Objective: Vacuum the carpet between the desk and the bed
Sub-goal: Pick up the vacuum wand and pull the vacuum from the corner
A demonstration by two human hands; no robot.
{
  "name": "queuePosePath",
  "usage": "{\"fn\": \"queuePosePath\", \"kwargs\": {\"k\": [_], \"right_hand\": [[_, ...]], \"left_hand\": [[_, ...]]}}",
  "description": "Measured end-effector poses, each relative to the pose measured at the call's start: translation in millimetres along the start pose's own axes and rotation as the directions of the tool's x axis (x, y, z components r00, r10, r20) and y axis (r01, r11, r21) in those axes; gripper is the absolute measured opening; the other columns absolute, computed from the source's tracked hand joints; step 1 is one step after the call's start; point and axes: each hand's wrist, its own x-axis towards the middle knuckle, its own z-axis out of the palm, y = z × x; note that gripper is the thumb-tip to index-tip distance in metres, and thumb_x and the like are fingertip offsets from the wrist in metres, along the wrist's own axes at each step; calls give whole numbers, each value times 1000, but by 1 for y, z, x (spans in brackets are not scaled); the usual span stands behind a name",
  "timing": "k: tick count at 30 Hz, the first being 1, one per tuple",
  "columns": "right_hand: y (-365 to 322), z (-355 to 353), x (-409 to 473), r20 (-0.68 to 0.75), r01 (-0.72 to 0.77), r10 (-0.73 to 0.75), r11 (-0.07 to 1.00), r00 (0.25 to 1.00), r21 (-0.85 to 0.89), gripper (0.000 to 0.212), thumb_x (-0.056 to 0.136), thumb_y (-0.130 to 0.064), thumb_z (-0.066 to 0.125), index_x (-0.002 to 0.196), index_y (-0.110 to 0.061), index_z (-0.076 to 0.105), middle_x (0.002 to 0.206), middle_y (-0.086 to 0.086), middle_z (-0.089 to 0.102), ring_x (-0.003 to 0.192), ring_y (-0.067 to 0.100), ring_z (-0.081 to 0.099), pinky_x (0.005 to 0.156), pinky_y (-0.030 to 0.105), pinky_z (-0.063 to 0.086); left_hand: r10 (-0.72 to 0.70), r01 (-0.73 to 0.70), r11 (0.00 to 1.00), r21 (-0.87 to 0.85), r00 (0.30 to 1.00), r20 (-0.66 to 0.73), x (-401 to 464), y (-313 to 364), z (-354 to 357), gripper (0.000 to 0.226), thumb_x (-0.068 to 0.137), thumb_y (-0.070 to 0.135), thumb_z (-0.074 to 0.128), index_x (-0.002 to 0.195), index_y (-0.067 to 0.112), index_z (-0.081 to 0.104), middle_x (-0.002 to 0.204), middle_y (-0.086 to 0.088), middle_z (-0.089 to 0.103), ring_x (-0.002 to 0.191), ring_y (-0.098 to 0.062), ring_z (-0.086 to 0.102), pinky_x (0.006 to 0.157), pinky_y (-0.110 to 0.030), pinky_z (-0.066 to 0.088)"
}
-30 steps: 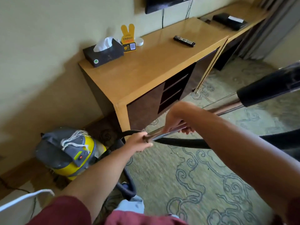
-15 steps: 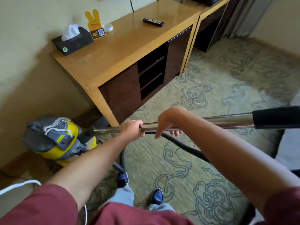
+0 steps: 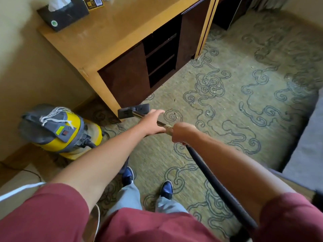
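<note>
Right hand (image 3: pixel 180 132) fingers curled round vacuum wand (image 3: pixel 161 123), left hand (image 3: pixel 151 121) fingers straight, resting atop it.

Single head-worn view, wide-angle: looks forward and steeply down over both arms (close, lower frame); carpet (image 3: pixel 227 95) centre, surface (image 3: pixel 111 30) upper left.

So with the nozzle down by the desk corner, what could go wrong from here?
1. The nozzle sits right by the desk leg; a push forward could knock it.
2. The left hand lies over the wand with fingers extended; only the right hand grips, so steering may slip.
3. The hose trails past the shoes, a possible trip.
</note>
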Motion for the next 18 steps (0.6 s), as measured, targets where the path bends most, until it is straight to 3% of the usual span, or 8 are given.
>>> {"fn": "queuePosePath", "kwargs": {"k": [2, 6, 10, 18], "right_hand": [[6, 7, 8, -10, -44, 45, 996, 999, 79, 9, 82, -21, 64, 77, -14, 61, 65, -1, 66, 47, 14, 65, 40, 21, 46], [3, 27, 28, -38, -89, 95, 986, 995, 138, 14, 84, -22, 63, 92, -15, 54, 72, -2, 62, 51, 14, 63, 43, 23, 41], [-13, 44, 49, -63, -149, 159, 979, 985, 138, 26, 82, -28, 67, 95, -17, 47, 70, -4, 52, 51, 11, 52, 41, 24, 32], [-66, 52, 96, 3, -229, 233, 954, 973, 191, 23, 85, -26, 67, 103, -13, 59, 76, -1, 63, 57, 14, 65, 44, 24, 46]], "left_hand": [[-66, 64, 998, -25, 994, -83, 1, -28, -12, 85, 78, 43, 83, 151, 29, 41, 151, -5, 38, 121, -26, 61, 101, -38, 52], [-257, 251, 965, -75, 963, -84, -5, -89, -37, 84, 81, 48, 80, 151, 28, 40, 155, -4, 32, 124, -29, 59, 104, -44, 51], [-465, 412, 874, -256, 862, -200, -17, -154, -57, 79, 83, 45, 80, 149, 21, 45, 151, -9, 38, 135, -29, 49, 109, -37, 42], [-564, 463, 814, -352, 776, -283, -8, -261, -103, 75, 83, 48, 79, 146, 21, 48, 149, -8, 39, 137, -26, 47, 110, -40, 43]]}}
